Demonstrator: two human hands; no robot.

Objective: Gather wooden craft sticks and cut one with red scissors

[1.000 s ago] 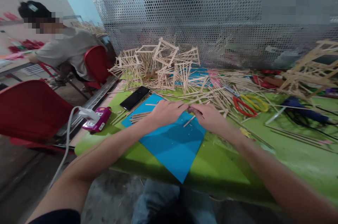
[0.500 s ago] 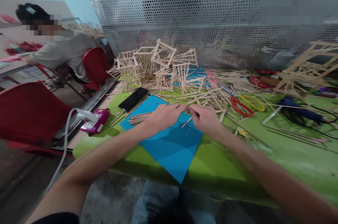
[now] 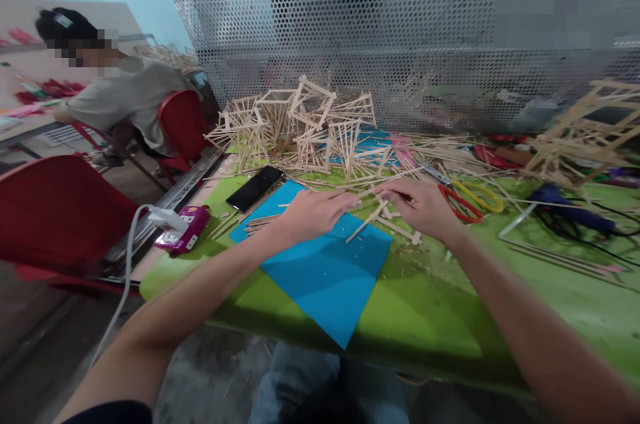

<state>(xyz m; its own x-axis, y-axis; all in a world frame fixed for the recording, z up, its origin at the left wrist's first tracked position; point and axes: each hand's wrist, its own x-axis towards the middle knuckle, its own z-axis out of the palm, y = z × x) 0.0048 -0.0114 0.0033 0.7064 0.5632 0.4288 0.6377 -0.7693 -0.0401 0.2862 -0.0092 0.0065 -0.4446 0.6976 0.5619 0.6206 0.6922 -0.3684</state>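
Nearest me, the blue sheet [image 3: 325, 271] lies flat on the green bench [image 3: 425, 317]. On its far edge my left hand [image 3: 313, 211] presses palm down, grip loosely curled over a thin stick [image 3: 367, 221], fingers resting on it rather than closed. Just beside it, my right hand [image 3: 425, 207] pinches another stick near the scissors [image 3: 463, 201]. Beyond lie the phone [image 3: 255, 187] and the pile of stick frames [image 3: 300, 124].
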